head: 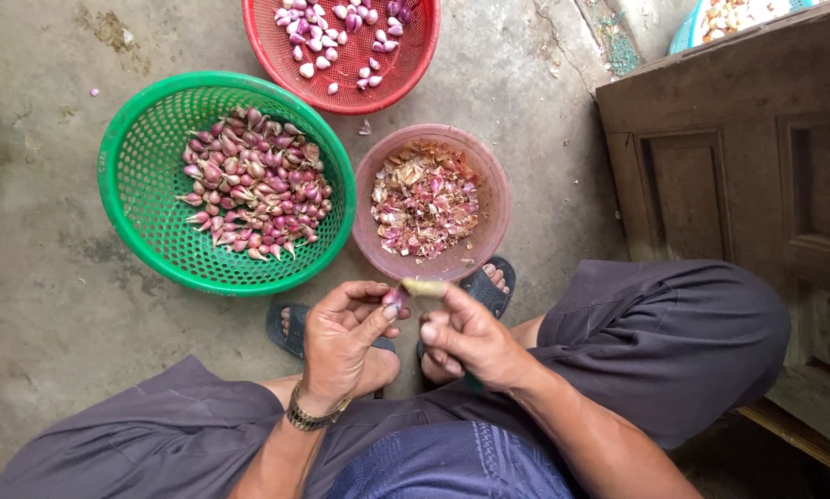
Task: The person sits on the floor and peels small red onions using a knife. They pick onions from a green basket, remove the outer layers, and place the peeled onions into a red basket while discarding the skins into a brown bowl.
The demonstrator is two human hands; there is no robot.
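Head camera view, looking straight down at a person squatting on a concrete floor (54, 305), knees spread, feet in dark sandals. Both hands meet just above the feet. Left hand (341, 337), with a metal watch (311, 418) on the wrist, pinches a small purple shallot (395, 298) between thumb and fingertips. Right hand (466, 337) is closed around a small knife (424, 287) whose pale blade end touches the shallot. Just beyond the hands sits a pink bowl (489, 185) holding dry papery skins. To its left, touching it, a green basket (128, 157) holds a pile of unpeeled shallots. Farther away a red basket (415, 55) holds a scattering of paler peeled ones. A dark wooden door (738, 176) stands at the right. Peeling well here likely means keeping the blade shallow, lifting only the skin, with the thumb clear of the edge, and working near the pink bowl so the scraps fall in.
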